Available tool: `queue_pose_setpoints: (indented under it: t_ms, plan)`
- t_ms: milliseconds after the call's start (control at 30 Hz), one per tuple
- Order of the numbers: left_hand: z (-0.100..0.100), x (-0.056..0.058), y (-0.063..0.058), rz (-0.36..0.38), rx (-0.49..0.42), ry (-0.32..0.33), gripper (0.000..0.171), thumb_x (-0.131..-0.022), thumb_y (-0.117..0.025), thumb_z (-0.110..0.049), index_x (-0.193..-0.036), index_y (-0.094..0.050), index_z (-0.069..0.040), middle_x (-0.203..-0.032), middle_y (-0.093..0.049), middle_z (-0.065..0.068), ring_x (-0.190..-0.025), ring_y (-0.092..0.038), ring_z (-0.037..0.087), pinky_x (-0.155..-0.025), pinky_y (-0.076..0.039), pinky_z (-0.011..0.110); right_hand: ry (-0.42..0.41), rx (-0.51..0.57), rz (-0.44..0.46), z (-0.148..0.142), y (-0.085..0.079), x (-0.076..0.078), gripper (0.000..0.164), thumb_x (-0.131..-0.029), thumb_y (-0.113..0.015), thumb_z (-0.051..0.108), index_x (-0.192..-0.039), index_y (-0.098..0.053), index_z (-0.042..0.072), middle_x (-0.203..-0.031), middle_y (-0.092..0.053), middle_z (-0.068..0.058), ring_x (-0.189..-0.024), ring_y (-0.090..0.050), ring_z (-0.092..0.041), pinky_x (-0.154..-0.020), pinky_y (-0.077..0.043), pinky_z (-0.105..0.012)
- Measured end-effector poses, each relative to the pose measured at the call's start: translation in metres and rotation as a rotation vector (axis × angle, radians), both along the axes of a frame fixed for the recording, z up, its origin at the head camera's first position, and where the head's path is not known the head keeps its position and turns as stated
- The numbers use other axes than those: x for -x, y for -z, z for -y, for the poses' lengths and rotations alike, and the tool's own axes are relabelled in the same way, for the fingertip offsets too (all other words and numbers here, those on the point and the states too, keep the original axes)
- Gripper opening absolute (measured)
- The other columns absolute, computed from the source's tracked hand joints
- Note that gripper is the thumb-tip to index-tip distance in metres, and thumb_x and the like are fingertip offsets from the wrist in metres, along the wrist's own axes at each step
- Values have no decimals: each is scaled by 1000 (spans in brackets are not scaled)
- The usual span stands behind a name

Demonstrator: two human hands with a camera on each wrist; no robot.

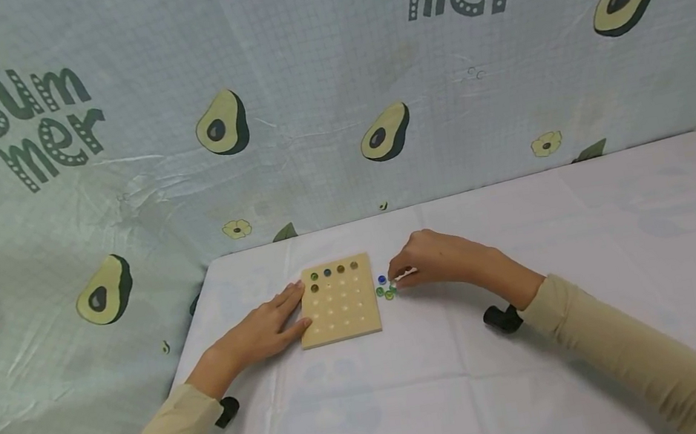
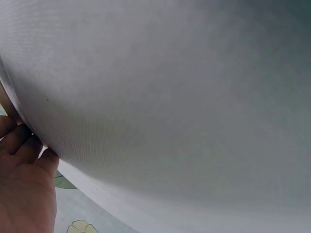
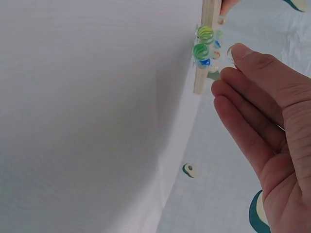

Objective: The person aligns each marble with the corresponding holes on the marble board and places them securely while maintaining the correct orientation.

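Note:
A square wooden board (image 1: 344, 326) with rows of round hollows lies on the table. Marbles fill the far row's first hollows, and one marble (image 1: 314, 289) sits at the left of the second row. My left hand (image 1: 262, 329) rests along the board's left edge, fingers stretched out and thumb at the near corner. Just right of the board, my right hand (image 1: 438, 260) pinches a clear glass marble (image 3: 230, 54) between thumb and index finger. Below its fingertips lie several loose marbles, among them a blue one (image 1: 381, 279) and a green one (image 3: 200, 51).
A white cloth (image 1: 456, 396) covers the table. Behind it hangs a pale curtain (image 1: 309, 140) printed with avocados and lettering. A black wrist camera (image 1: 502, 319) sits under the right wrist, another (image 1: 227, 412) under the left.

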State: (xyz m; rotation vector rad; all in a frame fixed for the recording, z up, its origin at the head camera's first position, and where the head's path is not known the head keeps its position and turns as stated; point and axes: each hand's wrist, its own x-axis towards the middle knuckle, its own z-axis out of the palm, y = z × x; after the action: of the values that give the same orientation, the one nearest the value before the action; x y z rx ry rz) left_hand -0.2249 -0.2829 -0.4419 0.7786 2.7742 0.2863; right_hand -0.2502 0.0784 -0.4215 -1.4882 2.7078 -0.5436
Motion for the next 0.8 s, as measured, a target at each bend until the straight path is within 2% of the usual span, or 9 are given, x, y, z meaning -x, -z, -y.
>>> queue_pose_setpoints:
  t_ms: [133,400,800]
  plan:
    - [0,-1,-1,-5,-1,2,77,-106,-48,-49,-162,-21,-3,-166,-23,18,-152,-26,37,-117,-31,58,-6,13,6,3,-3,1,14,-90,-80,14,-104,-81,11,-99,-78,4,-85,-69,-1,-77,-56,-18]
    - [-2,0,0,-6,-5,-9,77,-106,-49,-49,-162,-21,-3,-166,-23,17,-152,-26,36,-118,-30,57,-46,39,-39,10,-8,2,13,-92,-78,16,-103,-80,11,-97,-78,6,-85,-70,-2,-76,-55,-18]
    - [-2,-1,3,-53,3,9,79,-106,-45,-54,-161,-24,-2,-166,-25,18,-151,-28,36,-118,-32,54,-67,100,-38,28,-11,11,12,-94,-76,17,-103,-80,12,-98,-78,5,-87,-71,-3,-78,-55,-17]
